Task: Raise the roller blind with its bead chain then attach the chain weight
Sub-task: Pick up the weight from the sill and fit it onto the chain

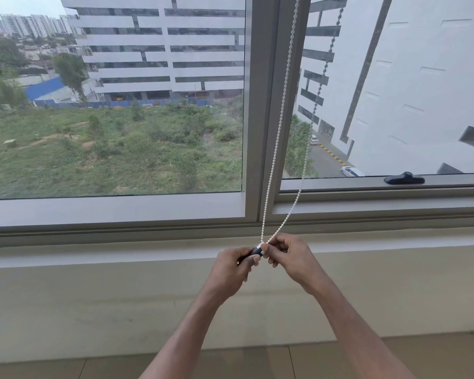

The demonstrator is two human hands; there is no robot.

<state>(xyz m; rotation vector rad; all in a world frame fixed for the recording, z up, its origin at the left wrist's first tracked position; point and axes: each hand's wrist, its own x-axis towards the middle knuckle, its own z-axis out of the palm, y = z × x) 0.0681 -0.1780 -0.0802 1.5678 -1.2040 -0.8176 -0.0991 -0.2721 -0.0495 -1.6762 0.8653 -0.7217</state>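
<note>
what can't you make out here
Head view only:
- roller blind: beyond the top edge, so its height is unknown.
- chain weight: mostly covered by the left hand; shape unclear.
- bead chain loop end: hidden by the right hand; whether it sits in the weight is unclear.

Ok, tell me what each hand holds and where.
The left hand grips the dark chain weight around its body. The right hand pinches the bead chain at the bottom of its loop, by the weight's pale end.

A wide window [148,105] in a grey frame [263,132] shows white buildings [162,45] in daylight; below, pale wall [93,296] and what looks like tiled floor [66,367].
</note>
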